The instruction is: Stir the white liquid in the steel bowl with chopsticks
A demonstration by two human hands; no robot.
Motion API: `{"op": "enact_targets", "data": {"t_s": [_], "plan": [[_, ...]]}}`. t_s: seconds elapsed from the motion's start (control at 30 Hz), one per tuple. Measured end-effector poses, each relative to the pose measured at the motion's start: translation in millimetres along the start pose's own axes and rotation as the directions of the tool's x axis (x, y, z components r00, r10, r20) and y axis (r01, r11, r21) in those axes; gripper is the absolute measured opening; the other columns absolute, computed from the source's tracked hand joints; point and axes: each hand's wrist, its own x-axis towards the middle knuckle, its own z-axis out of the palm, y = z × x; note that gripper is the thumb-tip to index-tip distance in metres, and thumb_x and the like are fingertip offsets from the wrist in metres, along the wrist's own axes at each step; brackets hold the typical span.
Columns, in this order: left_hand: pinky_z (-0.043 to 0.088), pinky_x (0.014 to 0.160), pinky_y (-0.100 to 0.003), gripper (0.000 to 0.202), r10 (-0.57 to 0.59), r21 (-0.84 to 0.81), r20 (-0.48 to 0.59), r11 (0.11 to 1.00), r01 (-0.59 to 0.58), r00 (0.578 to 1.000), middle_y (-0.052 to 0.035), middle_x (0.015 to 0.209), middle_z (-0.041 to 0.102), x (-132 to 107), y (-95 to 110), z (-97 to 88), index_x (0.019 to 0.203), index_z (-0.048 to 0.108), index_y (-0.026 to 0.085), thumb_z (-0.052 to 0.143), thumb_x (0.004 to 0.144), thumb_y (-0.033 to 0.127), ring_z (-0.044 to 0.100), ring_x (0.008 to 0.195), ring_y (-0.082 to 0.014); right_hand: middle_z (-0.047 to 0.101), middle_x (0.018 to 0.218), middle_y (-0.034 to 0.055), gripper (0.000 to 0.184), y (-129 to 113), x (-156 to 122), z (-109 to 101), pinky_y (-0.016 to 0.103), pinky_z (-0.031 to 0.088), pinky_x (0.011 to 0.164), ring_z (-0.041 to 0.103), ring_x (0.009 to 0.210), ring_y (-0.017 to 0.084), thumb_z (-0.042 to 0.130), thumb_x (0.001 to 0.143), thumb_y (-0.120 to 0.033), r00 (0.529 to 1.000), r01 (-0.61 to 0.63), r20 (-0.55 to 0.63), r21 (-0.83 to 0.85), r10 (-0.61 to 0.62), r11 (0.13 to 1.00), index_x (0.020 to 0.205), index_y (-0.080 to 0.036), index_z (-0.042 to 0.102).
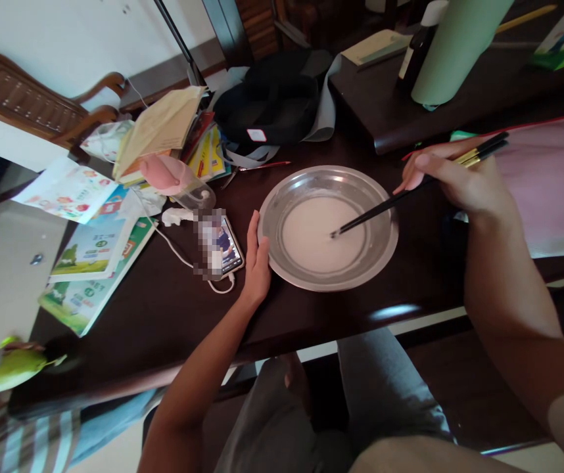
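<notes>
A wide metal basin (383, 248) stands on the dark table, with a milky white liquid (311, 230) in its bottom. My left hand (257, 266) grips the basin's left rim, its thumb by the edge and its fingers against the outer side. My right hand (452, 172) is closed around a pair of black chopsticks (385, 205) with gold bands near the top. The chopsticks slant down to the left over the basin's right rim, and their tips are in the liquid.
A charging phone (230, 246) lies left of the basin. Farther left are booklets (87, 249), piled papers (161, 125) and a pink-topped clear bottle (168, 174). Behind stands a black bag (272, 105); a green cylinder (459, 56) is at back right, above a pink sheet (553, 177).
</notes>
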Motion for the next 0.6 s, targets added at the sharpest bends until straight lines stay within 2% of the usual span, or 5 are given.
{"op": "enact_targets", "data": {"t_s": [0.17,0.23,0.4,0.47,0.6], "plan": [[0.015,0.130,-0.046,0.059,-0.001,-0.014,0.006,1.000,0.001,1.000,0.0024,0.168,0.030,0.3,-0.1,1.0,0.152,0.038,0.040,0.048,0.096,0.058,0.027,0.156,-0.0252,0.077,0.076,0.0042,0.031,-8.1,-2.4,10.6,0.035,0.051,0.074,0.070,0.077,0.021,0.070,0.084,-0.051,0.968,-0.014,0.250,-0.054,0.027,0.998,0.068,-0.024,0.076],[0.015,0.130,-0.046,0.059,-0.002,-0.017,0.011,1.000,0.002,1.000,0.0023,0.168,0.031,0.5,-0.4,1.0,0.152,0.037,0.040,0.047,0.097,0.058,0.027,0.156,-0.0248,0.078,0.080,0.0042,0.029,-9.0,-2.5,12.8,0.034,0.050,0.075,0.071,0.080,0.021,0.070,0.085,-0.049,0.972,0.000,0.234,-0.060,0.014,0.998,0.073,-0.024,0.077],[0.015,0.130,-0.046,0.062,-0.010,-0.018,0.008,1.000,0.010,1.000,0.0005,0.167,0.032,-0.3,0.4,-1.2,0.153,0.037,0.038,0.048,0.096,0.059,0.027,0.156,-0.0257,0.074,0.068,0.0026,0.032,-1.9,-0.8,3.9,0.036,0.048,0.073,0.067,0.069,0.019,0.070,0.087,-0.044,0.999,0.038,-0.002,-0.017,-0.038,0.999,0.063,-0.024,0.074],[0.016,0.130,-0.045,0.062,-0.010,-0.016,0.003,1.000,0.010,1.000,0.0007,0.168,0.030,-0.7,1.0,-1.4,0.153,0.038,0.037,0.048,0.096,0.059,0.027,0.156,-0.0256,0.072,0.065,0.0022,0.035,-1.1,-1.2,3.1,0.035,0.048,0.070,0.067,0.065,0.019,0.069,0.087,-0.046,0.998,0.042,0.039,0.015,-0.043,0.999,0.060,-0.024,0.073],[0.016,0.130,-0.044,0.062,0.002,0.001,-0.002,1.000,-0.002,1.000,0.0006,0.168,0.030,-0.5,1.9,-0.1,0.152,0.039,0.037,0.048,0.096,0.060,0.026,0.156,-0.0255,0.077,0.076,0.0032,0.031,-5.7,-2.8,11.3,0.033,0.050,0.073,0.071,0.076,0.020,0.069,0.085,-0.050,0.971,0.016,0.238,-0.041,-0.006,0.999,0.070,-0.023,0.076]]}}
